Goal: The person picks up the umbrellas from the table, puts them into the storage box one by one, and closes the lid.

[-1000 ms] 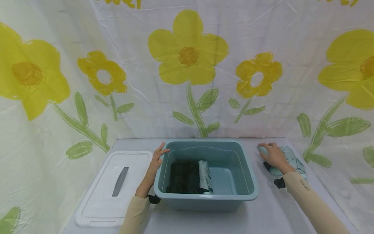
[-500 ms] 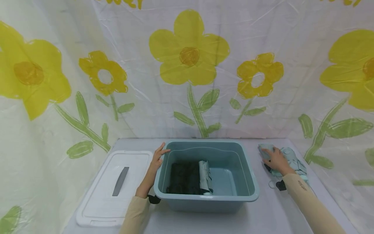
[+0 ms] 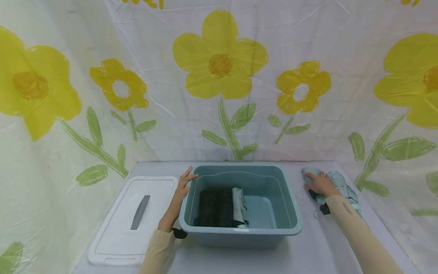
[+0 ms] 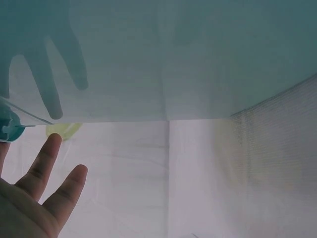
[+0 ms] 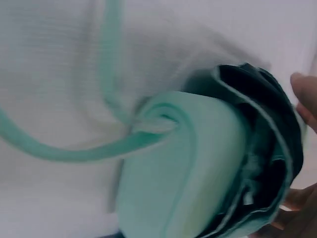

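My left hand point(image 3: 182, 186) rests against the left rim of a blue-green plastic bin point(image 3: 239, 230). Its fingers lie fairly straight and spread; the left wrist view shows fingers point(image 4: 42, 166) below the bin wall point(image 4: 163, 64). On the right of the table my right hand point(image 3: 321, 183) grips a pale teal rolled bundle point(image 5: 183, 173), which has a dark lining and a pale green cord loop point(image 5: 74, 153). Fingers show on two sides of the roll; its underside is hidden. Beside it lies another wrinkled pale teal bundle point(image 3: 343, 186).
Inside the bin, dark folded items point(image 3: 213, 207) fill the left part, with a pale grey-blue roll point(image 3: 240, 205) next to them. A white lid point(image 3: 113, 232) with a grey handle point(image 3: 140, 213) lies left of the bin. A flowered curtain point(image 3: 164, 114) hangs behind the table.
The right hand's fingers have closed down onto the rolled bundle, and the right forearm has shifted slightly left. My left hand and the bin have stayed put.
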Motion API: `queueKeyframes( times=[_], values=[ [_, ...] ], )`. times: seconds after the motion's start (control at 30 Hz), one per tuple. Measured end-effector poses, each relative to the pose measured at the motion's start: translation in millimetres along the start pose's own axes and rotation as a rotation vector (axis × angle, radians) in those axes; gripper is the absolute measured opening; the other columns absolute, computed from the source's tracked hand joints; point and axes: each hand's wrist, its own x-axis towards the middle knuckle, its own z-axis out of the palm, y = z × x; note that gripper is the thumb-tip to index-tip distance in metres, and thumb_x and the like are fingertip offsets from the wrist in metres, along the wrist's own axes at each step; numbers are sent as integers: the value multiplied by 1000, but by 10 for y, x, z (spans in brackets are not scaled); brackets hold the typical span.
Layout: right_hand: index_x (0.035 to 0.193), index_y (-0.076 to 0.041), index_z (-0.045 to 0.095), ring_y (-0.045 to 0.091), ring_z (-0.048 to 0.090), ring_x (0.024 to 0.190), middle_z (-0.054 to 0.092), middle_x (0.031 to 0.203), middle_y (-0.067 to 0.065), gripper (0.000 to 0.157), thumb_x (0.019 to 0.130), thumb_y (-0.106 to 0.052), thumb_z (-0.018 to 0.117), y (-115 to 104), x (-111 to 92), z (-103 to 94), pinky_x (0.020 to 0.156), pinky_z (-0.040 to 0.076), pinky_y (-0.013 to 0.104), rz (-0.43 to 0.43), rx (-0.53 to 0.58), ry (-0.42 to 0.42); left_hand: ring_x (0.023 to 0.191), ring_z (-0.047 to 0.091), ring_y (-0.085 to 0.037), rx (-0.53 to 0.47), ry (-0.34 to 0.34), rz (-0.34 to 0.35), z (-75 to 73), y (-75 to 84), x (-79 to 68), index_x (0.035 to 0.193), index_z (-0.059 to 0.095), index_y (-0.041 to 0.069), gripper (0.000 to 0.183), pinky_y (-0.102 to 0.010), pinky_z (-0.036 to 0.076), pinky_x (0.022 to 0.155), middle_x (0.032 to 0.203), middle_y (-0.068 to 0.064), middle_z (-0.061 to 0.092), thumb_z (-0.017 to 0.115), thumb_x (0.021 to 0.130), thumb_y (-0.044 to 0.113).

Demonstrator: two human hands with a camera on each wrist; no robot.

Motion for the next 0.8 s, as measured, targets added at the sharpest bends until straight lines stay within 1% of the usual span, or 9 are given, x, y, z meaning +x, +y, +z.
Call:
queueKeyframes(
  times=[0.03,0.1,0.13,0.17,0.23,0.47,0.63,0.7,0.8],
  values=[
    [130,-2,44,69,31,107,27,120,51,48,91,-27,55,-2,17,-9,85,31,72,5,-1,-13,142,10,-27,-6,13,-3,22,165,65,135,47,9,49,-48,9,113,154,-10,17,31,98,37],
    [131,-2,45,68,34,105,28,120,51,46,91,-25,53,-8,42,-29,84,33,71,11,-5,-34,142,4,-33,-54,3,-238,50,787,189,136,44,6,48,-64,7,106,155,-12,10,31,98,32],
    [132,-3,44,67,36,104,28,120,51,46,92,-23,53,-14,51,-37,83,34,70,17,-4,-49,141,6,-35,-44,11,-262,68,1013,280,135,44,4,46,-64,7,105,155,-14,11,30,99,28],
    [132,-3,44,67,37,103,28,120,51,46,92,-22,52,-20,57,-49,83,35,69,19,0,-64,140,4,-39,-46,0,-384,77,1348,337,134,42,1,44,-71,7,99,154,-17,8,29,98,22],
    [134,-3,43,67,38,103,26,122,51,47,91,-21,52,-43,68,-74,82,35,69,33,10,-96,139,5,-40,-33,11,-417,97,1570,421,133,42,-1,41,-71,8,99,154,-18,9,28,97,11],
    [139,-6,38,68,32,108,17,127,52,53,89,-21,50,-132,88,-133,86,31,71,107,24,-168,141,6,-33,-40,38,-426,106,1536,387,134,44,6,41,-70,7,100,155,-11,10,27,96,7],
    [142,-12,33,68,25,113,10,130,51,61,86,-18,56,-193,117,-132,85,30,73,217,70,-208,140,6,-38,-41,10,-443,84,1629,445,132,42,-2,42,-70,9,100,153,-20,8,25,93,-4],
    [142,-13,34,68,24,114,9,130,52,61,86,-15,57,-223,135,-113,86,31,72,253,58,-209,139,5,-42,-33,-2,-438,76,1601,437,132,41,-3,40,-71,10,99,152,-23,7,26,95,-1],
    [139,-14,40,68,27,112,11,127,53,58,84,-11,59,-232,170,-67,86,34,69,275,27,-174,140,4,-38,-64,-5,-343,77,1429,366,135,42,5,42,-68,10,101,154,-17,7,30,100,25]
  ],
)
